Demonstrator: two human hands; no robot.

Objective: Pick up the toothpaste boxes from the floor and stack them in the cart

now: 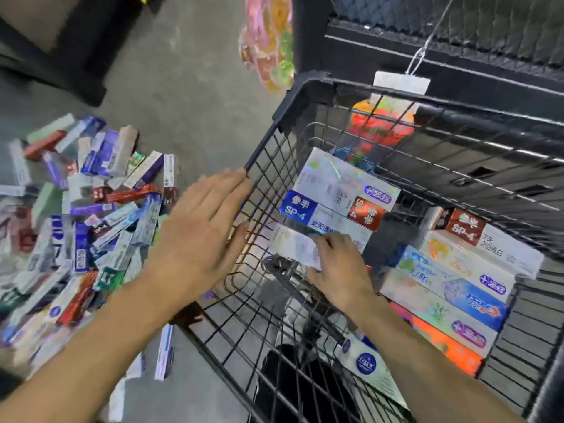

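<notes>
I see the black wire cart [381, 96] filling the right half of the view, standing on the grey concrete floor [183, 87]. To its left a big loose pile of boxes [76, 215] lies on the floor, long axes pointing every way; the print there is too blurred for me to read.

Inside the cart, a stack of boxes [457, 288] sits against the right side, each lying flat with its long axis running from upper left to lower right. The top one reads "SP-4" on a red-brown end panel. A second group, the left row [338, 190], lies flat near the cart's left wall, long axes also running upper left to lower right; I read "SP-4" on a blue end and again on a red-brown end.

My left hand [201, 230] is outside the cart, fingers straight and spread, holding nothing, fingertips at the wire of the left wall. My right hand [338, 267] is down inside the cart, fingers curled on a pale box [293, 245] at the near end of the left row, its long axis roughly in line with its neighbours.

A white box with a blue round logo [366, 361] lies low in the cart near my right forearm. Bags of coloured sweets [268, 47] hang beyond the cart.
</notes>
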